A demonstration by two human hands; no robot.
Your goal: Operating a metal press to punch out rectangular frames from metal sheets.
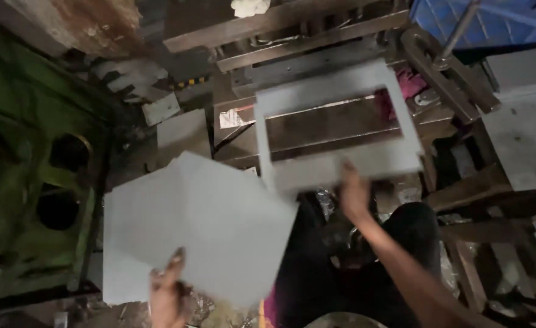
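Note:
My left hand (168,291) grips the near edge of a plain grey square sheet (213,225), held tilted above a stack of similar grey sheets (122,267) at the lower left. My right hand (354,193) holds the near edge of a grey sheet frame with a large rectangular cut-out (335,124). That frame hangs over the bed of a dark press machine (316,48), and the machine's wooden slats show through its opening. My dark trouser leg sits below between the two hands.
A green metal machine body with round holes (43,176) stands at the left. A blue plastic crate (481,21) sits at the top right beside a metal lever (456,30). Grey boards (523,133) lie at the right, wooden framing below them.

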